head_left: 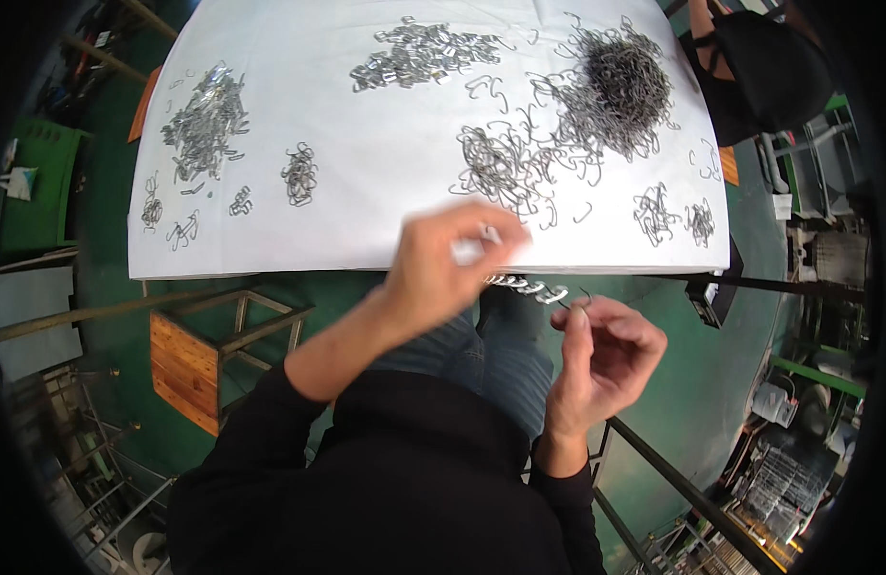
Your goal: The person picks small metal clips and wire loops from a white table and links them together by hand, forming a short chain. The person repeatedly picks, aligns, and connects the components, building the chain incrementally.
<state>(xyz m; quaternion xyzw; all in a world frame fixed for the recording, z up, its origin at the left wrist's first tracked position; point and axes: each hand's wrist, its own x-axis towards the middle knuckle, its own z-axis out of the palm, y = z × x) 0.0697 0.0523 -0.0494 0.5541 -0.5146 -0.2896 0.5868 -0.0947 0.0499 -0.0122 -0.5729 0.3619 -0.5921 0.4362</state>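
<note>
My left hand (pixel 441 251) is raised over the near table edge, smeared by motion. Its thumb and fingertips come together in a ring; whatever lies between them is too blurred to name. A short silver chain of small metal links (pixel 524 286) reaches from beneath this hand toward my right hand (pixel 610 355). Thumb and index finger of the right hand pinch a thin dark wire hook (pixel 584 293) at the chain's right end; its other fingers curl loosely. Whether the left hand also grips the chain is hidden. Closest on the table lies a loose pile of wire hooks (pixel 505 168).
The white-covered table (pixel 347 235) carries a big heap of hooks (pixel 627 86), shiny metal clips (pixel 424 53), flat metal strips (pixel 208 123) and several smaller hook piles (pixel 299 174). A wooden stool (pixel 186 369) stands left. Another person's dark clothing (pixel 773 72) shows far right.
</note>
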